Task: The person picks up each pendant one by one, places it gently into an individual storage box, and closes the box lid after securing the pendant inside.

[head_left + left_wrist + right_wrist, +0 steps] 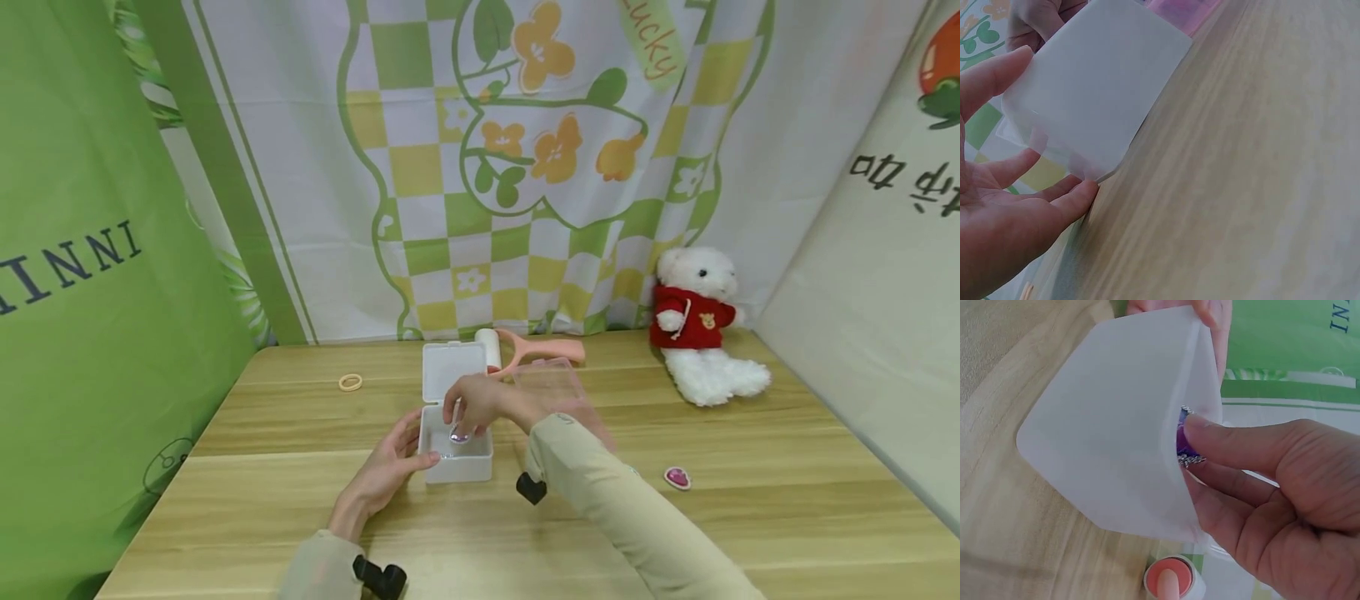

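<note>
White box (459, 472) is standing left of centre on the table (300, 454), probably light, stiff plastic, the left hand (390, 465) gripping it sensibly by its left wall. In its mouth the right hand (480, 402) is pinching a purple ornament (1180, 439), likely hard, slick-faced, best taken by its edges. The lid (454, 372) is extending open toward the table's far edge.
</note>
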The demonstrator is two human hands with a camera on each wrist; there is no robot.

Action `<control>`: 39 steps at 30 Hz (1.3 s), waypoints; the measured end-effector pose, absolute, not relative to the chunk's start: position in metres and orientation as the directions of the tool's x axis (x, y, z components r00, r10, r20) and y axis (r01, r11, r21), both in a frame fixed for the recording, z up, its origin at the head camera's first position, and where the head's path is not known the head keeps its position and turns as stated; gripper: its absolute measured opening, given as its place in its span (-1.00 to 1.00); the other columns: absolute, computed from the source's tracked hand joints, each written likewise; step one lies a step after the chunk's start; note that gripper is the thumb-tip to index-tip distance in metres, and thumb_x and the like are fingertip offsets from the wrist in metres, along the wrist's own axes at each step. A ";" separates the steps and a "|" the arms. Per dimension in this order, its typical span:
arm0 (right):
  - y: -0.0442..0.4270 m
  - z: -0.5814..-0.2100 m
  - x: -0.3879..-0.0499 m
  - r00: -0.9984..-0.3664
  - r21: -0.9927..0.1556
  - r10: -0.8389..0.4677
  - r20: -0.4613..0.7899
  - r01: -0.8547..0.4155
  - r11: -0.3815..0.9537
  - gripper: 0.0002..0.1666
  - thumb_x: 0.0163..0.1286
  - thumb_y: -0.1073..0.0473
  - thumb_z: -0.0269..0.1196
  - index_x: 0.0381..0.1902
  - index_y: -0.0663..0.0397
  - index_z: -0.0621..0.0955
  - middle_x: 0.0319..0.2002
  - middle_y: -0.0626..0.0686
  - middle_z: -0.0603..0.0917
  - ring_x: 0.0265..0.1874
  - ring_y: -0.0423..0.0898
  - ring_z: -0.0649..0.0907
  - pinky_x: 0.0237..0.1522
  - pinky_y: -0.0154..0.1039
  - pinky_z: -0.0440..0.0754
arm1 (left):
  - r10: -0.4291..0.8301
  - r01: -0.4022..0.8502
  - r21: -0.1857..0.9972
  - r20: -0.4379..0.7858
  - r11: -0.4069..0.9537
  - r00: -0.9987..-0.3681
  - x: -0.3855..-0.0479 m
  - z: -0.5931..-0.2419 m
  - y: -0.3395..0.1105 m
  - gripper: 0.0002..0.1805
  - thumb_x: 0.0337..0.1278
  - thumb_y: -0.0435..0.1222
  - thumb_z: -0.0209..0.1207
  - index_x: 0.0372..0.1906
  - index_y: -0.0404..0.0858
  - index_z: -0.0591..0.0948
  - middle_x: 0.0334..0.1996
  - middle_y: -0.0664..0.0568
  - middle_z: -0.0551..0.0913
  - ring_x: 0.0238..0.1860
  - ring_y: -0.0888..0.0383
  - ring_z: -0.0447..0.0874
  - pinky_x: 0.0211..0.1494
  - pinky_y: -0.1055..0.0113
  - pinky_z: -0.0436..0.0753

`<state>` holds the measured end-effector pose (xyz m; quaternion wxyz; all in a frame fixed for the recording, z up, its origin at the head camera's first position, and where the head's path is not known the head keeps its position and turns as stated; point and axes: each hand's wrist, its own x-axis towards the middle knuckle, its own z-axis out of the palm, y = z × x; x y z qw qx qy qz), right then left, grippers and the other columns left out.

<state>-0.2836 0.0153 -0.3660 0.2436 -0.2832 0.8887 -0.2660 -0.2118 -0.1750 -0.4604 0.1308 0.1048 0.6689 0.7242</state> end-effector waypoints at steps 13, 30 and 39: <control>0.001 -0.370 -0.274 -0.726 -0.347 -0.592 -0.348 -0.487 0.801 -0.79 0.02 0.41 0.45 -0.40 0.07 0.67 -0.55 -0.08 0.58 -0.66 -0.19 0.57 -0.58 -0.43 0.56 | 0.331 -0.051 0.996 -0.023 -0.076 -0.943 -0.210 -0.458 -0.175 -0.08 0.08 -0.43 0.28 0.48 -0.24 0.02 0.44 -0.38 -0.01 0.44 -0.28 -0.06 0.36 0.00 0.28; -0.003 -0.376 -0.271 -0.739 -0.278 -0.580 -0.341 -0.510 0.814 -0.78 -0.03 0.44 0.45 -0.60 0.07 0.64 -0.59 -0.13 0.55 -0.67 -0.25 0.51 -0.61 -0.47 0.51 | 0.340 -0.042 0.997 -0.016 -0.068 -0.940 -0.209 -0.456 -0.176 -0.10 0.11 -0.44 0.26 0.48 -0.27 0.01 0.44 -0.41 -0.02 0.44 -0.30 -0.08 0.38 -0.05 0.22; 0.001 -0.375 -0.273 -0.714 -0.358 -0.620 -0.324 -0.514 0.779 -0.79 0.04 0.37 0.41 -0.64 0.00 0.64 -0.64 -0.14 0.59 -0.70 -0.24 0.52 -0.60 -0.45 0.48 | 0.354 -0.029 0.997 0.000 -0.076 -0.935 -0.211 -0.457 -0.175 -0.07 0.10 -0.47 0.23 0.51 -0.19 -0.02 0.47 -0.31 -0.04 0.45 -0.25 -0.06 0.34 0.04 0.31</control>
